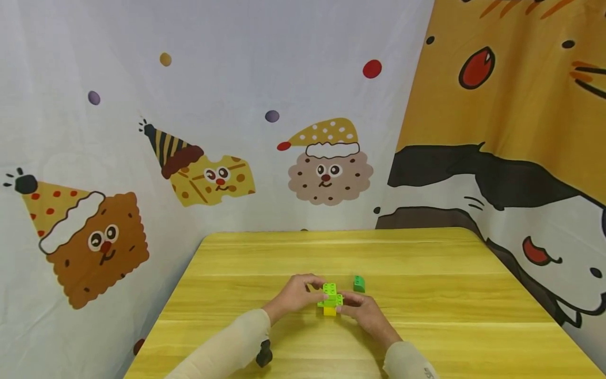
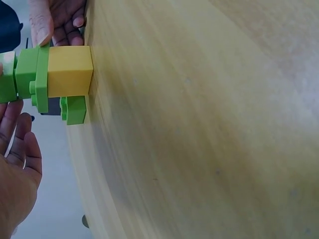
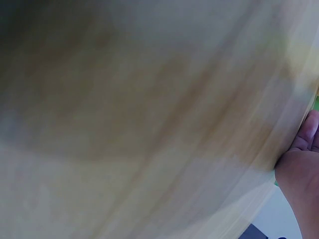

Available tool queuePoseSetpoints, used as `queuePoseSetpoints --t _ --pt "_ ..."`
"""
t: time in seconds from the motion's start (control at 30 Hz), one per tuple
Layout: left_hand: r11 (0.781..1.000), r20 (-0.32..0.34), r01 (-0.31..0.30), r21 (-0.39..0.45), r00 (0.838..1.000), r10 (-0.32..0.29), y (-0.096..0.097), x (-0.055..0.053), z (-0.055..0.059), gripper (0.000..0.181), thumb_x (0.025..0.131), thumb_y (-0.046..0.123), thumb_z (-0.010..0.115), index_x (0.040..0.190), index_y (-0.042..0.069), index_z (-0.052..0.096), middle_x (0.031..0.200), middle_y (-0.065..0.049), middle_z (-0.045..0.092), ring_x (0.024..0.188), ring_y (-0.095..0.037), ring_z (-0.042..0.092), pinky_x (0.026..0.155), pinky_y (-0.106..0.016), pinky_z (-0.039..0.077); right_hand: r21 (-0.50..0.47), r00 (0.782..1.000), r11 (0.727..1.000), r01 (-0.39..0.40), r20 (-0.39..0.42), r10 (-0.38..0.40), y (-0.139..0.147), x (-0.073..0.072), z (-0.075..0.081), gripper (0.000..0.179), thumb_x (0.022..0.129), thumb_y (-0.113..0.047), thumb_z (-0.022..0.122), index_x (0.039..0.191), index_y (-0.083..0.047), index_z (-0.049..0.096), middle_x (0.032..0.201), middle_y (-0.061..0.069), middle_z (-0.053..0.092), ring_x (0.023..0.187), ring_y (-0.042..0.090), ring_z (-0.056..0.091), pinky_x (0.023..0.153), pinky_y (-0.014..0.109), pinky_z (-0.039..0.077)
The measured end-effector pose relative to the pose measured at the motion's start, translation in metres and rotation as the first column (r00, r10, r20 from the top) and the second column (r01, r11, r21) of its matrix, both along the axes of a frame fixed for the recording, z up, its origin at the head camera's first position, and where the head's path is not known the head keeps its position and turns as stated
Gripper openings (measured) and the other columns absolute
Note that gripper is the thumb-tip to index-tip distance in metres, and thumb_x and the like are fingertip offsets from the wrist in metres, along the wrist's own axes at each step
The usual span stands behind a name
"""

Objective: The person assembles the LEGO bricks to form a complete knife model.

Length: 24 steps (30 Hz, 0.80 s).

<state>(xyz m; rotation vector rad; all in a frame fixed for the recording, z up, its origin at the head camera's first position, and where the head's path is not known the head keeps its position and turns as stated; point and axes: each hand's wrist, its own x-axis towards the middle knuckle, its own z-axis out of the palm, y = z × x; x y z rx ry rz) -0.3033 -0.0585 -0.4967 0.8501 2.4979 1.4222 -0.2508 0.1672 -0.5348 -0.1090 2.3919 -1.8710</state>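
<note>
A small stack of toy building bricks stands on the table between both hands. At its base is a yellow brick [image 1: 330, 311], also plain in the left wrist view [image 2: 70, 70]. Above it come a thin light green plate [image 2: 42, 79] and a light green brick [image 2: 26, 73]. My left hand [image 1: 297, 295] pinches the topmost green brick [image 1: 329, 288]; a narrow gap shows beneath that brick in the left wrist view. My right hand [image 1: 364, 310] grips the plate's side with thumb and fingers. Most of the stack is out of sight in the right wrist view.
A darker green brick [image 1: 359, 284] with a rounded side lies behind my right hand. A black object [image 1: 264, 353] shows beside my left sleeve. The wooden table [image 1: 227, 263] reaches back to a printed cloth [image 1: 322, 95].
</note>
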Motion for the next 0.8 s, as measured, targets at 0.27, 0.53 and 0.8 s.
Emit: queuePoseSetpoints --t 0.27,0.53,0.8 --pt "1.0 0.034 -0.008 0.03 0.999 0.007 0.0022 0.0016 -0.003 0.031 0.09 0.03 0.076 0.118 0.018 0.071 0.102 0.009 0.064 0.098 -0.02 0.057 0.076 -0.028 0.049 -0.013 1.0 1.0 0.002 -0.004 -0.003 0.0006 -0.0018 -0.0024 0.049 0.087 -0.024 0.079 0.129 -0.002 0.065 0.122 0.014 0.066 0.111 0.029 0.061 0.092 0.045 0.05" --pt "0.999 0.051 -0.016 0.047 0.999 0.014 0.0021 0.0032 -0.0058 0.03 0.089 0.031 0.077 0.118 0.023 0.071 0.104 0.009 0.063 0.101 -0.021 0.057 0.078 -0.03 0.049 -0.036 1.0 0.999 0.0 0.028 0.001 0.0013 -0.0026 -0.0061 0.05 0.088 -0.024 0.077 0.132 -0.003 0.063 0.121 0.013 0.066 0.109 0.027 0.062 0.09 0.044 0.051" --pt "0.999 0.046 -0.028 0.026 0.999 0.026 0.0027 0.0025 -0.0051 0.031 0.088 0.037 0.077 0.116 0.023 0.072 0.107 0.009 0.063 0.098 -0.02 0.058 0.077 -0.032 0.049 -0.036 1.0 0.999 -0.013 0.017 0.014 0.0018 -0.0029 -0.0057 0.049 0.089 -0.023 0.077 0.131 -0.003 0.064 0.121 0.013 0.066 0.109 0.027 0.062 0.09 0.044 0.052"
